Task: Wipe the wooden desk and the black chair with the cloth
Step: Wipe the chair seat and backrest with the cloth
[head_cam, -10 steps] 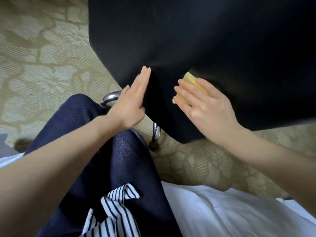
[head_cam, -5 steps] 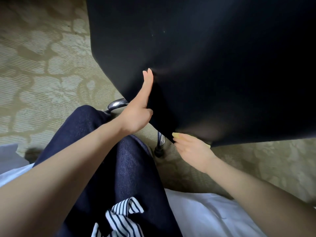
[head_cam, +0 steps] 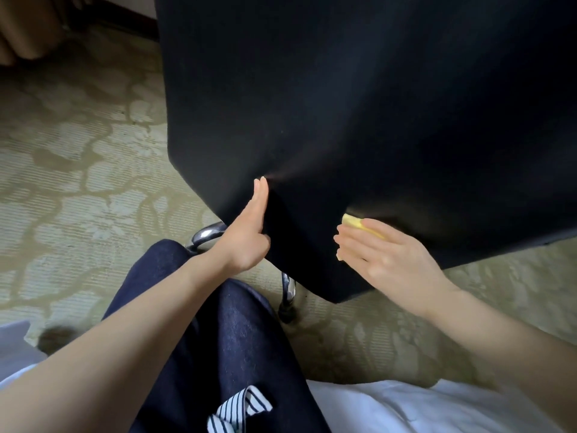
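While a denim-clad knee (head_cam: 218, 339) is being kept nearest, the yellow cloth (head_cam: 359, 226) is being pressed flat under the spread right hand (head_cam: 387, 257) against the black chair (head_cam: 343, 120); beside it, the chair is being braced by the flat, straight-fingered left hand (head_cam: 249, 232), above patterned carpet (head_cam: 78, 182).

Left hand (head_cam: 249, 235) is flat and edge-on, fingers straight and together, thumb tucked. Right hand (head_cam: 385, 256) is spread, palm down, fingers extended, both forearms reaching forward.
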`<state>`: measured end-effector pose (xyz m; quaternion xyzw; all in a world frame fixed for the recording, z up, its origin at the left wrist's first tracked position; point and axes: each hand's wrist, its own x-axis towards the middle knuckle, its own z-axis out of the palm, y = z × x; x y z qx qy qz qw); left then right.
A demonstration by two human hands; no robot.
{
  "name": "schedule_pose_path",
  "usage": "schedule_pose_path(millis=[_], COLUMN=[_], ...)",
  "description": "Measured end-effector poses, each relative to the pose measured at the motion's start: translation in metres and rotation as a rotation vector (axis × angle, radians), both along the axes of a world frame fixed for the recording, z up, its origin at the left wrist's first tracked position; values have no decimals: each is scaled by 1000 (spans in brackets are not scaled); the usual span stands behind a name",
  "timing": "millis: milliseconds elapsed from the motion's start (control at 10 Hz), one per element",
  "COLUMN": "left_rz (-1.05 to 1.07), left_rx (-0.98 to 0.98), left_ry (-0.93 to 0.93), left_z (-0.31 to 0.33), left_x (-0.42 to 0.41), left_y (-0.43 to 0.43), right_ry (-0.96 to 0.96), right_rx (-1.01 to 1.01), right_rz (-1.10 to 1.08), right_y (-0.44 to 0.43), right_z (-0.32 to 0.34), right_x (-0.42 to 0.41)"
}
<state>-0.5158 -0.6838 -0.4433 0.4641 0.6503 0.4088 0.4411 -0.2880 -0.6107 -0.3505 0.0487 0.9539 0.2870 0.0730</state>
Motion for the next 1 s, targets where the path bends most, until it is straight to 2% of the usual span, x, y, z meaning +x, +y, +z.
schedule_pose_path(millis=[200, 300, 400, 500, 600, 700, 800, 900, 1000], left_rz=[0, 33, 96, 169, 205, 205, 200, 165, 112], left_rx=[49, 132, 150, 131, 143, 162, 197, 252, 273], left_ry=[72, 23, 29, 38, 30, 40, 49, 51, 77], left_z=[18, 27, 32, 35, 41, 46, 54, 63, 75], left_x=[-18, -28, -40, -56, -65, -69, -70, -66, -59], left_y=[-5, -10, -14, -16, -15, -13, -8, -6, -3], right_ry=[272, 446, 548, 551, 454, 278, 156, 184, 32], right_rx=[68, 81, 8, -49, -90, -179, -180, -298, -229], right_rz=[-1, -43, -112, -169, -170, -166, -312, -254, -92], right_y=[-1, 1, 4, 9, 17, 18, 17, 22, 21], right_z=[51, 65, 69, 55, 27, -4, -37, -65, -69], right_x=[-62, -102, -144, -181, -205, -213, -202, -184, -156])
